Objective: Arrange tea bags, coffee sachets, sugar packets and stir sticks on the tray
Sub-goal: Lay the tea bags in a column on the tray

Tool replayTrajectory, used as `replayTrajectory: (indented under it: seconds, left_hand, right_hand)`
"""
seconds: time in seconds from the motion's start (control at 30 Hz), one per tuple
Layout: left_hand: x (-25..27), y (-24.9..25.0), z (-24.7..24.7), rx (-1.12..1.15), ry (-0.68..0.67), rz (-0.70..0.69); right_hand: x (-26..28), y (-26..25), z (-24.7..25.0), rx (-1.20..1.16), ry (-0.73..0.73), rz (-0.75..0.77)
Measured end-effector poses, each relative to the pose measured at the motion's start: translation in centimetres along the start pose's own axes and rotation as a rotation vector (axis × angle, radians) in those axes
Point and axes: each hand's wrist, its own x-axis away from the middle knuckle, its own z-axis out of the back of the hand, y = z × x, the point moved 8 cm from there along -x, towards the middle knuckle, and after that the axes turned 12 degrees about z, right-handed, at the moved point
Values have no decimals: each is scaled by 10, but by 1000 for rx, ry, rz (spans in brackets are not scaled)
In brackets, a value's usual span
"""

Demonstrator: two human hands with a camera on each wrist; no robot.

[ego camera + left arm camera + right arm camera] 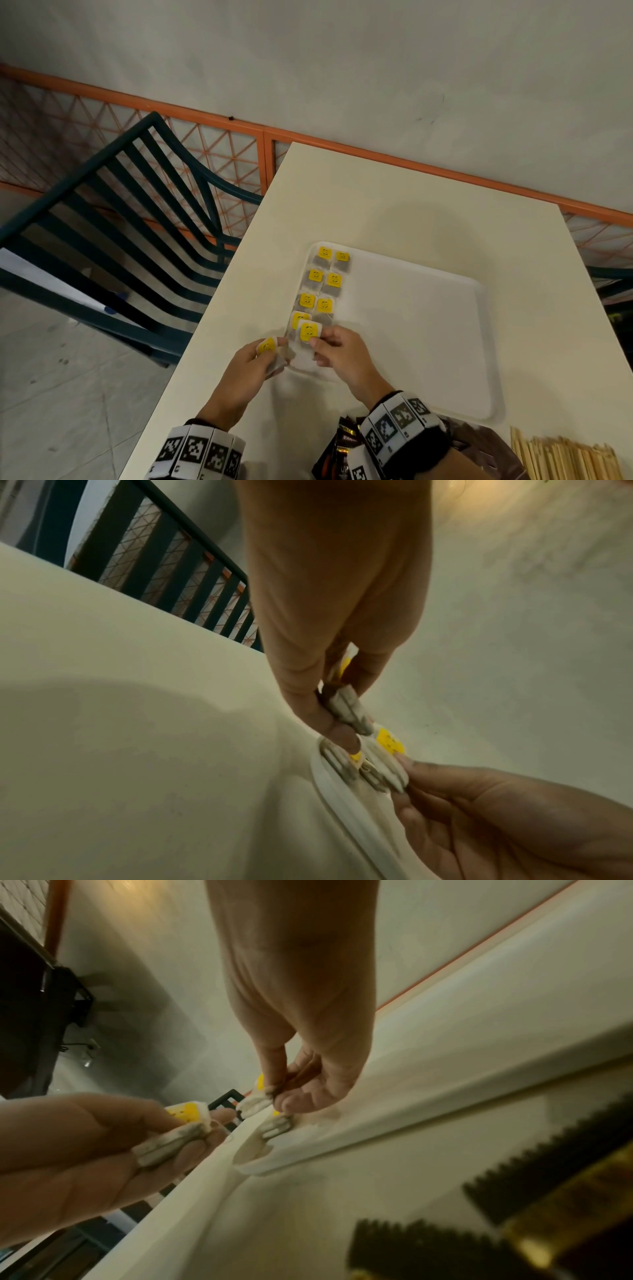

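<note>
A white tray (411,342) lies on the cream table (342,205). Several tea bags (315,275) with yellow tags lie in two columns along its left side. My right hand (320,344) pinches one tea bag (309,333) just above the tray's near-left corner; in the right wrist view that hand (277,1096) holds the tea bag (255,1103) over the tray rim (308,1153). My left hand (272,354) grips a small stack of tea bags (269,347) just left of the tray; the stack (346,704) shows between the fingers (339,731).
Dark coffee sachets (342,448) lie at the table's near edge under my right wrist. A pile of wooden stir sticks (565,459) sits at the near right. A dark green slatted chair (120,222) stands left of the table, before an orange railing (205,113).
</note>
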Motion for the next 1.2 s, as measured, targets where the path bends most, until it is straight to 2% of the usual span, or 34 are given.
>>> replayTrajectory:
  seconds: [0.13, 0.47, 0.63, 0.77, 0.93, 1.1, 1.2]
  left_hand:
    - [-2, 0, 0, -53, 42, -26]
    - [-2, 3, 4, -19, 111, -43]
    - [-8, 5, -2, -48, 115, -60]
    - [-16, 10, -7, -224, 159, -127]
    - [-19, 18, -23, -474, 212, -233]
    - [-20, 19, -31, -648, 258, -303]
    - [-13, 23, -30, -735, 360, -387]
  right_hand:
    - [-7, 8, 25, 51, 123, -33]
    - [-18, 7, 35, 285, 233, 42]
    - [-12, 1, 41, 367, 224, 84]
    - [4, -11, 57, 406, 168, 77]
    - [41, -17, 73, 477, -13, 12]
    - [86, -12, 99, 568, -24, 20]
    - [109, -5, 111, 644, -27, 38]
